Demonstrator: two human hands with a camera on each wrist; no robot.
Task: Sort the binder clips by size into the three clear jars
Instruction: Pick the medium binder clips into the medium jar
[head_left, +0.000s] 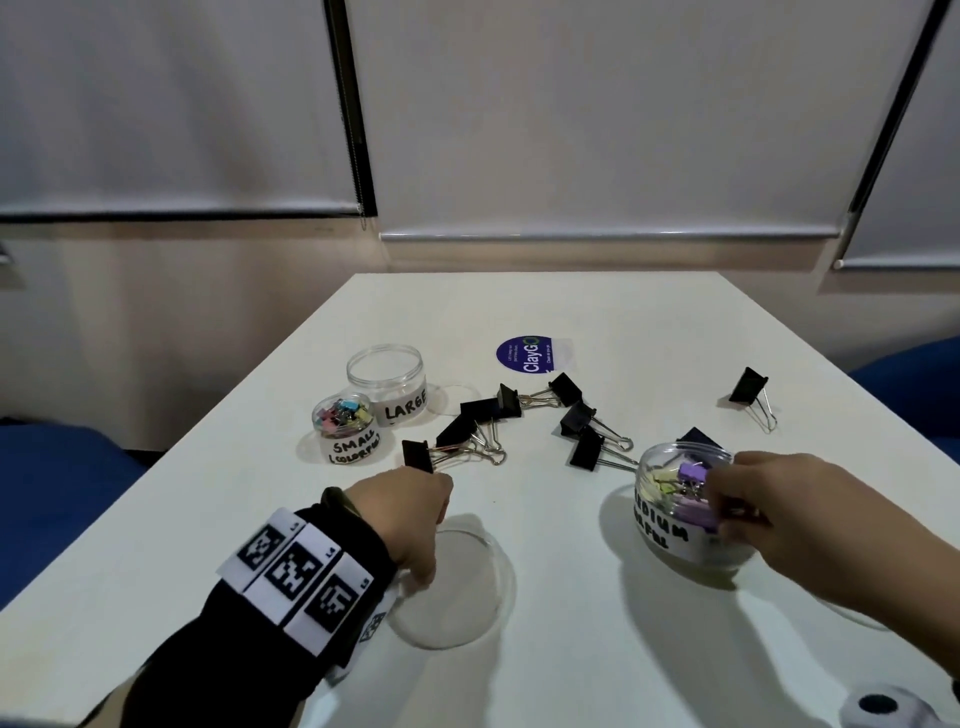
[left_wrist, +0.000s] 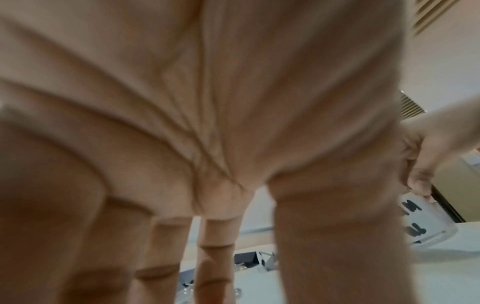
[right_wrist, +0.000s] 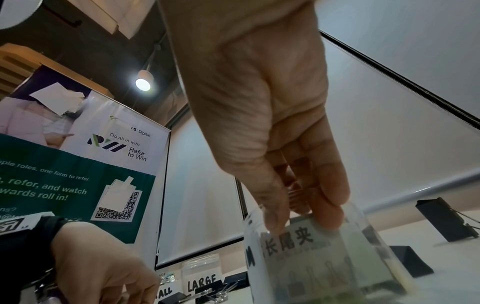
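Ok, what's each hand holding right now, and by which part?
The right hand holds the medium jar by its rim. The left hand touches the clear lid at its edge; a grip cannot be told.

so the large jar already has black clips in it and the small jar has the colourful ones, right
Not quite. In the head view the large jar is empty; the black clips lie loose on the table. The small jar does hold the colourful ones.

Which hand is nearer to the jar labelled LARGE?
Left. The left hand rests on a clear lid in front of the LARGE jar; the right hand grips the medium jar, further away.
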